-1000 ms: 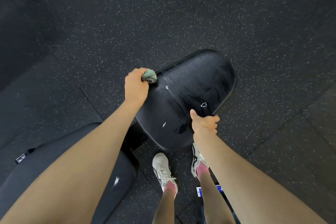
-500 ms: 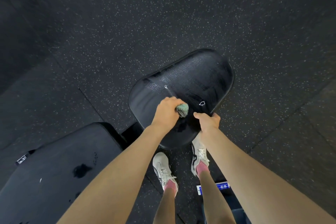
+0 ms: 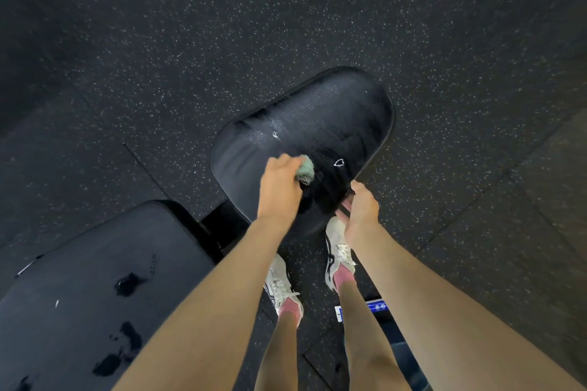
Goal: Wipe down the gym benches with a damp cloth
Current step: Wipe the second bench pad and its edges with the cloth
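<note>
Head view: the black seat pad (image 3: pixel 317 117) sits at centre frame, its surface streaked with moisture. The left hand (image 3: pixel 279 190), fingers curled, clamps a bunched green cloth (image 3: pixel 305 170) against the pad's lower middle. The right hand (image 3: pixel 362 211) grips the pad's lower right edge, thumb on top, fingers wrapped beneath. A second black bench pad (image 3: pixel 95 270) occupies the lower left, bearing dark wet patches. Two white sneakers (image 3: pixel 280 287) stand below the seat pad on speckled rubber flooring (image 3: pixel 444 41).

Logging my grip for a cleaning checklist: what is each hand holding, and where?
Left hand grips a bunched green cloth, one end poking past the fingers. Right hand grips the seat pad by its near edge.
</note>
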A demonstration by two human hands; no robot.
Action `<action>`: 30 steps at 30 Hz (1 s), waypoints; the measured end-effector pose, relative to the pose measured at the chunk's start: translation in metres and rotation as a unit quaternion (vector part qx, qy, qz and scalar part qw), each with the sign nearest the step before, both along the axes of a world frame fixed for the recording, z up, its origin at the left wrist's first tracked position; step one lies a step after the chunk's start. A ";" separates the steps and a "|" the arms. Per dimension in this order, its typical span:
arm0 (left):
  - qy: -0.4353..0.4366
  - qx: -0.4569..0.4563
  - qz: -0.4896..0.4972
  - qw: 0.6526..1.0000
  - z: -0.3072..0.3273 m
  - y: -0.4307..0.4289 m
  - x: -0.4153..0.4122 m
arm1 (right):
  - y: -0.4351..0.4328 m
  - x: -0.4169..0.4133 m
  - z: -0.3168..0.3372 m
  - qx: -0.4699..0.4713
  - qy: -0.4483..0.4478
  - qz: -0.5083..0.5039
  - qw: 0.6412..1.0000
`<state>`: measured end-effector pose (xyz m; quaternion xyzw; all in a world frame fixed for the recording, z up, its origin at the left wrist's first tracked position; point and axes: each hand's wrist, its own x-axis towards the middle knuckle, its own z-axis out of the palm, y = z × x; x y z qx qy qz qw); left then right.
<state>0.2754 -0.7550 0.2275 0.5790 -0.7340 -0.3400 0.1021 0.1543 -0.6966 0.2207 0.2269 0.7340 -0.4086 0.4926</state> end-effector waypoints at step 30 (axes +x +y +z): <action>-0.024 0.005 -0.448 0.894 0.000 0.027 0.027 | 0.031 0.008 0.021 -0.035 -0.043 0.066 0.996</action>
